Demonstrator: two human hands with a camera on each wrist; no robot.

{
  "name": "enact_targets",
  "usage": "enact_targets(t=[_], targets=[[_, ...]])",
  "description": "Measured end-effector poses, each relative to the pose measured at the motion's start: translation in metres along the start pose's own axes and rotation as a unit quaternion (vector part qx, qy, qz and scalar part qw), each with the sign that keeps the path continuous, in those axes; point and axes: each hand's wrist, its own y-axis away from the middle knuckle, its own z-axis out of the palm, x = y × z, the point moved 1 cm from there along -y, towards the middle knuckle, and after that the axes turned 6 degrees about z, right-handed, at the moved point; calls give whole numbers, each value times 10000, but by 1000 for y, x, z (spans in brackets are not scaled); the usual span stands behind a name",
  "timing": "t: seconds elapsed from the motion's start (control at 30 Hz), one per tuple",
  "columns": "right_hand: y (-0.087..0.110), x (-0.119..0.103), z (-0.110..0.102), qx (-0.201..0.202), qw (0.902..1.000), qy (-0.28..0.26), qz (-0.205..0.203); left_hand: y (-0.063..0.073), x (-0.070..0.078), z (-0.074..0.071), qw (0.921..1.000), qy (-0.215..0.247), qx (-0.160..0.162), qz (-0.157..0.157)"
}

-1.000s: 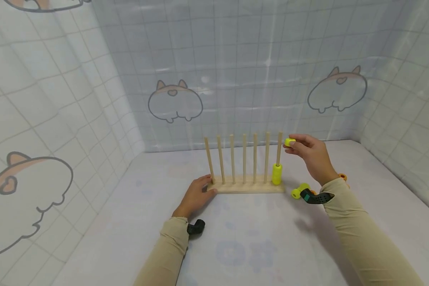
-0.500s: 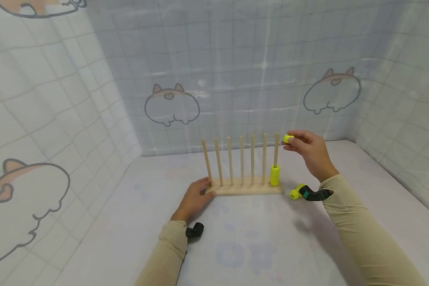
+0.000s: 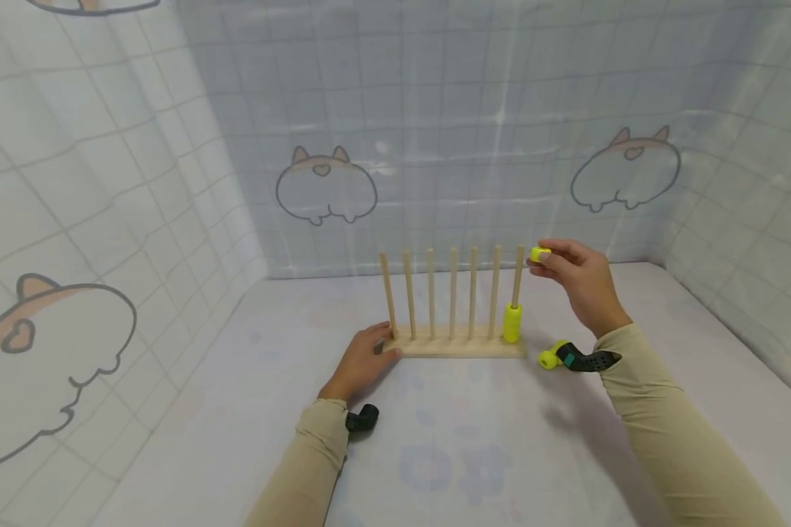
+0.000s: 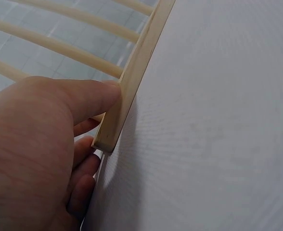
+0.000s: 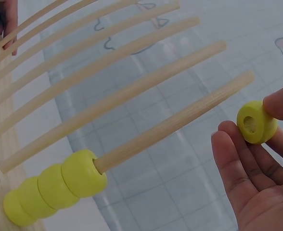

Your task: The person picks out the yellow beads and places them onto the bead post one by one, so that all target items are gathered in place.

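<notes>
A wooden peg rack [image 3: 455,351] with a row of upright pegs stands on the table. My left hand [image 3: 359,366] grips its left end, thumb on the front edge of the base [image 4: 127,101] and fingers behind. Several yellow beads [image 3: 512,324] are stacked at the foot of the rightmost peg [image 3: 517,278]; the other pegs are bare. Just right of that peg's top, my right hand [image 3: 587,285] pinches one yellow bead [image 3: 538,254] between thumb and fingers. In the right wrist view, the bead's hole shows and the bead is apart from the peg tip.
Loose yellow beads [image 3: 548,359] lie on the table right of the rack, partly hidden by the black wrist strap [image 3: 587,359]. A light patterned cloth covers the table [image 3: 270,439], and tile-print sheets [image 3: 435,146] rise behind and at both sides.
My right hand has risen slightly with the bead beside the rightmost peg's top. The left hand keeps its grip on the rack. The head view shifts a little.
</notes>
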Motion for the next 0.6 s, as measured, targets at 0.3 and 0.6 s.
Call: enact_targets(t=[0.3,0.6], targets=[[-5,-5,4,-4,9999,-123,-81,1,-1,1,10000,25,-1,-49],[-6,-15,9,53,9979,-625,-176,-1,1,-1,10000,-33,-60,-41]])
